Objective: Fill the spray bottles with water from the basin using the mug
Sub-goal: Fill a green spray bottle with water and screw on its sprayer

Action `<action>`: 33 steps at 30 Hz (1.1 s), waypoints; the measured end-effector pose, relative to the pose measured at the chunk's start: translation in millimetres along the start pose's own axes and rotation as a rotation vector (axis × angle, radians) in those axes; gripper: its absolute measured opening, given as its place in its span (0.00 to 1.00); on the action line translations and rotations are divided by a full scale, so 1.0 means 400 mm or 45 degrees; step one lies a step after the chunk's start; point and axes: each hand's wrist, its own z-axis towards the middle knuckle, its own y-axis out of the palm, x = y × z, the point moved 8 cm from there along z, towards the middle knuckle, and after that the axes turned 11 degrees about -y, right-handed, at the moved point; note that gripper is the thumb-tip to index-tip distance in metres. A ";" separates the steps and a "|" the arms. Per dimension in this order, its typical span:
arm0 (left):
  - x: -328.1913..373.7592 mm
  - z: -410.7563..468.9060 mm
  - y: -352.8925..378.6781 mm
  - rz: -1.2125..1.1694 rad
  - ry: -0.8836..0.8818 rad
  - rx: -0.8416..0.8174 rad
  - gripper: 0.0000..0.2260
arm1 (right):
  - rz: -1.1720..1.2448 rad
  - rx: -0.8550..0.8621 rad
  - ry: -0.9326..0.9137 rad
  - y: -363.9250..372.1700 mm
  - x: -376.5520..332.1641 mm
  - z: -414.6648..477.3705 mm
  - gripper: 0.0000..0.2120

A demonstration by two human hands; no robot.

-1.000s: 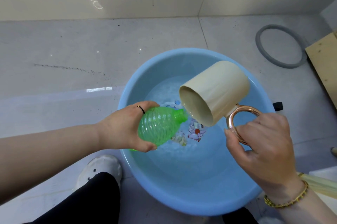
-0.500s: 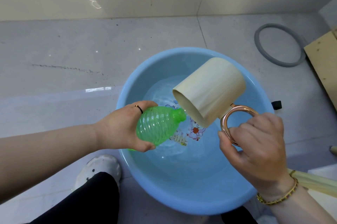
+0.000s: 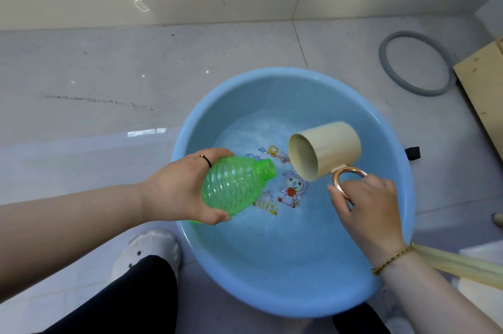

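A round blue basin (image 3: pixel 275 287) with shallow water and a cartoon print on its bottom stands on the floor. Over its left side my left hand (image 3: pixel 179 186) grips a ribbed green spray bottle (image 3: pixel 231 186) with no cap, tilted with its open neck pointing right. My right hand (image 3: pixel 364 208) holds a cream mug (image 3: pixel 329 148) by its copper ring handle. The mug lies on its side over the water, mouth facing left, a short gap right of the bottle's neck. No water runs from it.
A grey rubber ring (image 3: pixel 416 61) lies on the tiled floor at the back right, next to a wooden board (image 3: pixel 484 89). A small black piece (image 3: pixel 412 153) sits by the basin's right rim. My white shoe (image 3: pixel 147 252) and dark trouser leg are near left.
The mug has moved right and down, away from the bottle's neck, and its mouth now faces left. The green bottle has stayed in my left hand, hardly shifted.
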 end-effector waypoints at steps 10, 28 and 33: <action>-0.001 -0.001 -0.001 -0.023 -0.001 0.002 0.48 | -0.209 -0.526 0.081 0.128 0.039 -0.083 0.18; -0.001 -0.004 -0.004 -0.038 0.028 0.010 0.48 | 1.046 -0.428 1.114 0.130 0.028 -0.134 0.19; 0.000 -0.004 -0.003 -0.040 0.031 0.010 0.48 | 1.206 -0.185 1.200 0.070 0.021 -0.092 0.22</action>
